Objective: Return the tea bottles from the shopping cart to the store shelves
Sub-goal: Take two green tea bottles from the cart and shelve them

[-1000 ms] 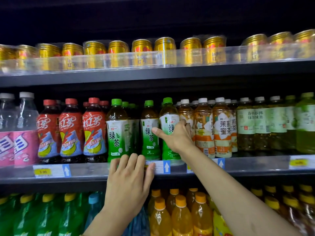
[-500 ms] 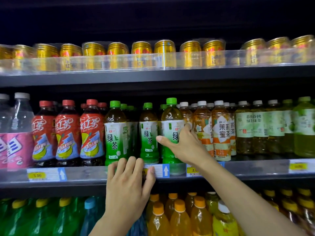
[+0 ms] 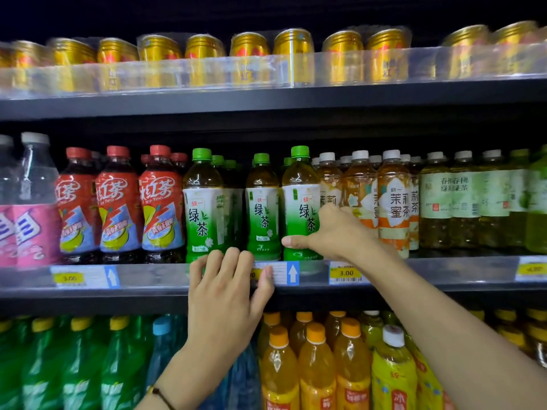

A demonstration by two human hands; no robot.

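Placing step, nearly finished. Right hand [image 3: 334,232] wraps the lower body of a green-capped clear plastic green-tea bottle [image 3: 299,184], thumb across its front. The bottle stands upright on the dark middle shelf [image 3: 444,270], at the right end of the matching green-label row and just beside the white-capped orange-label bottles [image 3: 393,202]. Left hand [image 3: 225,297] rests with straight fingers on the shelf's front rail and holds nothing. Next, by my judgement: seat it flush, then let go. It looks full of amber tea, label facing out.

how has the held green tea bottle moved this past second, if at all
yes, the green tea bottle shifted slightly right against the blue arrow tag
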